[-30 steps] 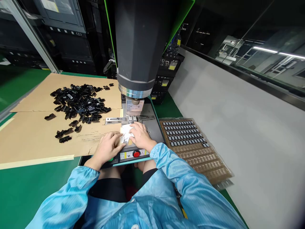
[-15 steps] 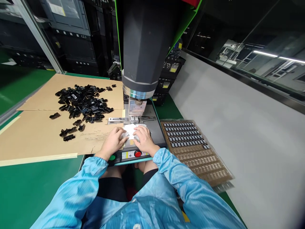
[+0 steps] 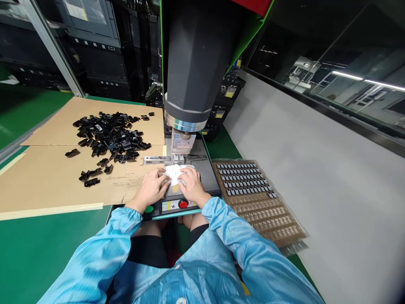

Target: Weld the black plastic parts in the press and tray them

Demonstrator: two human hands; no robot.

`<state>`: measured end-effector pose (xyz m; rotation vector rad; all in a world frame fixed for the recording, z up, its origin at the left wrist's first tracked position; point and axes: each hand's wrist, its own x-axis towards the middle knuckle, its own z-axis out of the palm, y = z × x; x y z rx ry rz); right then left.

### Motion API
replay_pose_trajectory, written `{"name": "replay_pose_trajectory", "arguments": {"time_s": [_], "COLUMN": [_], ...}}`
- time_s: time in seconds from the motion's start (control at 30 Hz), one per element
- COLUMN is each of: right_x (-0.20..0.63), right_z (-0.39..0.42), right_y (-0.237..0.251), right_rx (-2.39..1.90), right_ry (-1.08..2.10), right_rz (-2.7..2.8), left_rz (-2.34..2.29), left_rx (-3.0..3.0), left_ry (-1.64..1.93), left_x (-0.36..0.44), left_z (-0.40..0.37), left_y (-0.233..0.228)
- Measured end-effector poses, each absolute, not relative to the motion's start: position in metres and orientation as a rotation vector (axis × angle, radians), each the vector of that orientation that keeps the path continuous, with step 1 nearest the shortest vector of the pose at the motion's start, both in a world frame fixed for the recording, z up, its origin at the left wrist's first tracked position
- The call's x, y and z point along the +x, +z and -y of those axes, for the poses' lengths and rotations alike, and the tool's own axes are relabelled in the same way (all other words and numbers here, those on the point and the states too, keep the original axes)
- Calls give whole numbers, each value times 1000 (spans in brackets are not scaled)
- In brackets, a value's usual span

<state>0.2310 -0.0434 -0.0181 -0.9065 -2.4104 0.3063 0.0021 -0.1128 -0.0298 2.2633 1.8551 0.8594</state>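
A small white piece [image 3: 174, 173] is lying on the grey machine bed [image 3: 205, 171], directly in front of the fixture under the press head [image 3: 196, 63], and both hands are working on it. The left hand [image 3: 152, 188] is curling its fingers against the piece's left edge, and the right hand [image 3: 191, 184] is pressing fingertips down on its right edge; whether either is truly pinching it or only pushing is hard to tell, since the fingers are covering the contact. The main hazard is looking like the closeness of the fingers to the metal fixture [image 3: 173, 158] and the horn tip [image 3: 182, 141] hanging just above it: if the head were coming down while fingertips are this far forward, they could be caught. The green button [image 3: 149, 208] and red button [image 3: 182, 204] are sitting right under the wrists, so a sleeve or palm could be brushing one by accident. The thin white piece could also be sliding askew or creasing under uneven pressure. Further out, loose black parts [image 3: 107, 137] are lying heaped on cardboard [image 3: 47, 181] to the left, near enough for an elbow to scatter, and a tray [image 3: 257, 198] of small parts is sitting to the right, overhanging nothing visibly.
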Motion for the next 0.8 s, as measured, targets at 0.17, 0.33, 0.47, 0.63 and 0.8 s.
{"name": "replay_pose_trajectory", "arguments": {"time_s": [0.17, 0.33, 0.47, 0.63, 0.8], "right_x": [233, 221, 168, 54, -36], "right_z": [44, 44, 54, 61, 59], "right_y": [-15, -7, 7, 13, 1], "right_rx": [-869, -785, -644, -567, -732], "right_ry": [312, 325, 411, 483, 464], "right_rz": [2391, 2345, 2409, 2575, 2678], "left_rz": [-1877, -2243, -2613, -2603, -2558], "left_rx": [2186, 2017, 1729, 1653, 1517], "left_ry": [1032, 1074, 961, 845, 996], "left_x": [-15, -98, -171, -189, -176], "left_z": [133, 180, 216, 221, 213], "left_y": [-17, -8, -21, -37, -36]}}
